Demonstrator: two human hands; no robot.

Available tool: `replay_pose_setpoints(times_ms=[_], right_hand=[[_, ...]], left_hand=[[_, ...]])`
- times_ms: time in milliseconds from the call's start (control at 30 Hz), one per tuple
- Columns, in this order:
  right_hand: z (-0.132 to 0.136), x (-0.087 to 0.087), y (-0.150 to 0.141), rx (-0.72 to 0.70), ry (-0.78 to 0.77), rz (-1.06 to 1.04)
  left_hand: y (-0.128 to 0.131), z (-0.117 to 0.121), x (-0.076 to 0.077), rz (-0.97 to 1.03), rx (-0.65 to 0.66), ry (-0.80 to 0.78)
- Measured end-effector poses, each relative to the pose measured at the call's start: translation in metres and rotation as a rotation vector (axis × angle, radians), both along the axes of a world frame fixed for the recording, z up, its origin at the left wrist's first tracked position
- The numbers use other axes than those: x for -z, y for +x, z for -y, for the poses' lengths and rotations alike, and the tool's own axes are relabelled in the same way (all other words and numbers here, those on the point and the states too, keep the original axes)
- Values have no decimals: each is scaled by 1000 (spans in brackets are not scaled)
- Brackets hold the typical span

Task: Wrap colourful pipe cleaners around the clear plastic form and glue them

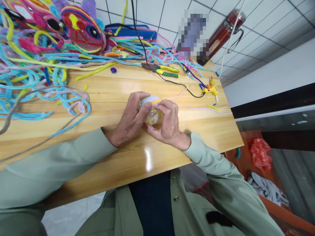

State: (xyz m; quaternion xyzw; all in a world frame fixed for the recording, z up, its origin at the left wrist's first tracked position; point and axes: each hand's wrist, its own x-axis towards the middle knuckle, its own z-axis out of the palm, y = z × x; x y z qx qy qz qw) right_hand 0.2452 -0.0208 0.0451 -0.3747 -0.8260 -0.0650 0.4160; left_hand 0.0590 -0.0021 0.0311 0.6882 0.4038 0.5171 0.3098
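Directly between fingers, rounded piece

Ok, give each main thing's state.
Round piece, held, partly clear
Left hand, closed on it
Right hand, closed on it
Pliers, lying flat
Glue gun, lying; on or off unclear
Thermos, upright, seemingly capped
Fuzzy strands, piled, tangled
Red bag, crumpled
Grey cloth, crumpled

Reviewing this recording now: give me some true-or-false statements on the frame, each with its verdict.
1. The left hand and right hand hold one small rounded object. True.
2. The yellow glue gun lies left of both hands. False: the glue gun is to their right.
3. The pliers have green-and-yellow handles. True.
4. The red plastic bag lies on the table. False: the bag is off the table, to the right.
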Motion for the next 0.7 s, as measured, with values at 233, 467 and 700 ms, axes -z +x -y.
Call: replay_pose_setpoints(times_ms=[233, 467, 700], right_hand=[[-1, -1, -2, 6, 36, -10], [0, -1, -2, 15, 18, -15], [1, 0, 1, -12, -67, -27]], left_hand=[[-1, 0, -1, 6, 13, -34], [0, -1, -4, -3, 5, -10], [-1, 3, -12, 134, 18, -148]])
